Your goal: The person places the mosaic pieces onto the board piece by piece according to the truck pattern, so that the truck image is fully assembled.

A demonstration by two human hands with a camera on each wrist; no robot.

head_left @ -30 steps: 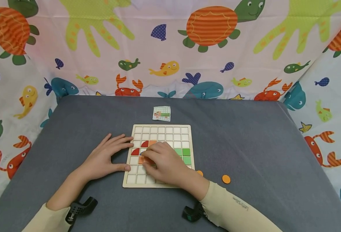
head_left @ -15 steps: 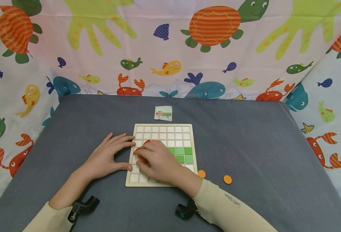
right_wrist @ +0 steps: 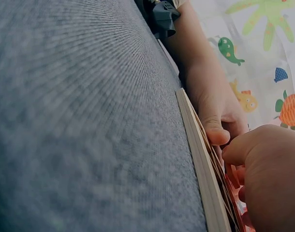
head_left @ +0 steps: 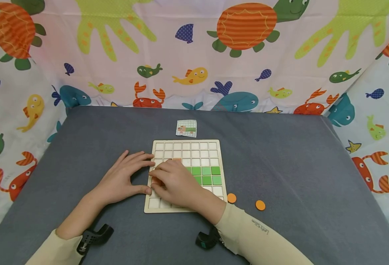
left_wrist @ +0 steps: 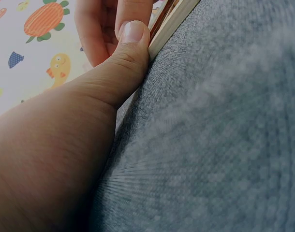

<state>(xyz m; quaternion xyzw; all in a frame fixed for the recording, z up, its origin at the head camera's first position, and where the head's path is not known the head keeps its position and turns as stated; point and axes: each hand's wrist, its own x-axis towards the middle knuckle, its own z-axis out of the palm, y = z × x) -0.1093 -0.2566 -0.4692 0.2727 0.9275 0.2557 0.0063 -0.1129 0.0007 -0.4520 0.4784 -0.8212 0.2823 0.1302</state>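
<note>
A square wooden grid board (head_left: 186, 146) with white cells lies on the table. Green tiles (head_left: 206, 170) fill cells at its right, and an orange tile (head_left: 177, 159) shows above my right hand. My left hand (head_left: 121, 180) lies along the board's left edge, thumb and fingertips touching it, fingers fairly straight. My right hand (head_left: 176, 184) is over the left part of the board, fingers bent and fingertips down near the left column. It covers the red pieces; whether it pinches one is hidden. In the right wrist view, reddish pieces (right_wrist: 233, 179) show beneath my fingers.
Two orange discs (head_left: 260, 205) lie on the grey cloth right of the board. A small printed picture card (head_left: 186, 128) lies beyond the board's far edge. A patterned curtain (head_left: 115, 44) hangs behind the table.
My right hand has shifted left across the board to its left column, uncovering more green tiles and covering the red pieces. My left hand stays at the edge.
</note>
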